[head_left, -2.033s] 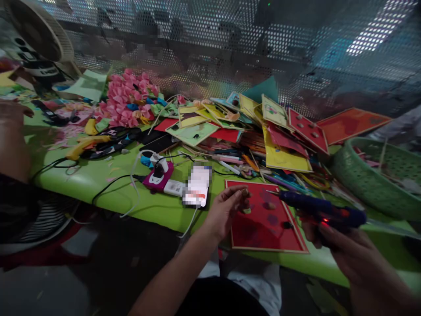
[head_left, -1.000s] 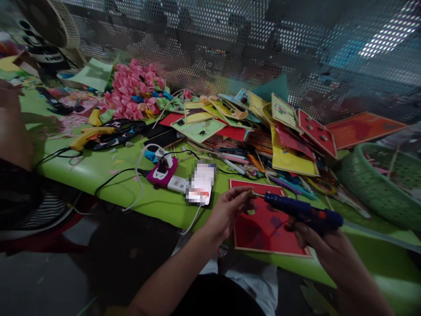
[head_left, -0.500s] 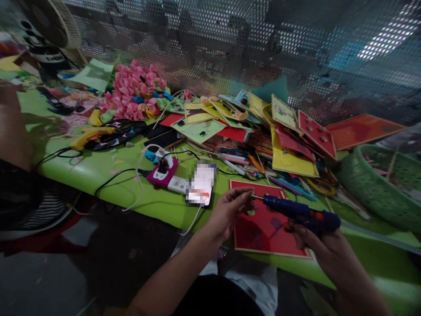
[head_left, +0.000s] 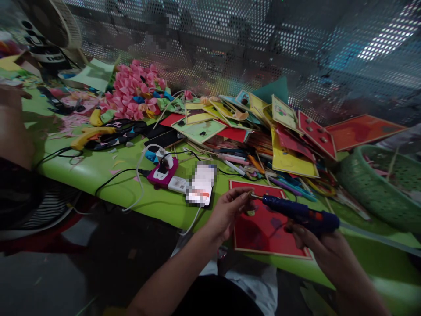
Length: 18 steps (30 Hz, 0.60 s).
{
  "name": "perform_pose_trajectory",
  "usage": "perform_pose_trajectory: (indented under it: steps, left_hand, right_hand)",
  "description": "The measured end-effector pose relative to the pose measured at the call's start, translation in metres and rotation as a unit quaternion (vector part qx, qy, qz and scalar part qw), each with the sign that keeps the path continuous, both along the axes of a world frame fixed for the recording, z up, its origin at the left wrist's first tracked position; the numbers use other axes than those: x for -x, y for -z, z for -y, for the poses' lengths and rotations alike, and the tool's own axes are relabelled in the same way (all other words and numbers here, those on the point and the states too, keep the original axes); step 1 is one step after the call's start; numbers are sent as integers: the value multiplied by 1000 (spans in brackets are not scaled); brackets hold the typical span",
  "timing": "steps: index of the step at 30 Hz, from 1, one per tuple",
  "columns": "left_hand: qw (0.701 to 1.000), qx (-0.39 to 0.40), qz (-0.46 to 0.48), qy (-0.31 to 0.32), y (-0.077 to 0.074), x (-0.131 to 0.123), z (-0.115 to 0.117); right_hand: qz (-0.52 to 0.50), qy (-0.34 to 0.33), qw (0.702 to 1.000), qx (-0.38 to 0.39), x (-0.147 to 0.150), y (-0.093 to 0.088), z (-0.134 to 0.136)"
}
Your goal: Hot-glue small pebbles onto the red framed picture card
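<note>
My right hand (head_left: 320, 250) grips a dark blue glue gun (head_left: 301, 213) by its handle, nozzle pointing left. The nozzle tip touches a small pale piece (head_left: 250, 193) pinched between the thumb and fingers of my left hand (head_left: 230, 210). Both hands hover over a red card (head_left: 263, 230) with a pale border that lies flat at the near edge of the green table (head_left: 108, 175). A few small pieces are stuck on the card.
A phone (head_left: 200, 184) and a pink charger block (head_left: 162, 172) with cables lie left of the card. Behind are heaped coloured cards (head_left: 289, 153), pens, pink paper flowers (head_left: 134, 90) and a yellow glue gun (head_left: 88, 136). A green basket (head_left: 378, 184) stands right. Another person's arm (head_left: 15, 127) is at far left.
The glue gun moved left until its nozzle met the small piece in my left hand. Over the last half second hardly anything has shifted.
</note>
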<state>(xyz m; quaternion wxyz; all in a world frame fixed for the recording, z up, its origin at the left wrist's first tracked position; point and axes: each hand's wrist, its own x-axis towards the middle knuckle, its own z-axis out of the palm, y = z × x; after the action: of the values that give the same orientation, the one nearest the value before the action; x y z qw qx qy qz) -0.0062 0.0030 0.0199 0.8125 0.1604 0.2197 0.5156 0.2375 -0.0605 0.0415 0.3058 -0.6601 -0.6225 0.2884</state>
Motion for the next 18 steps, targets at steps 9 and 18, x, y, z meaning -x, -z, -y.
perform_pose_trajectory:
  steps: [9,18]
  left_hand:
    - [1000,-4,7,1,1,0,0]
    - [1000,-13,5,6,1,1,0]
  right_hand:
    - [29,7,1000,4,6,-11,-5]
    - [6,22,1000,4,-1,0,-3]
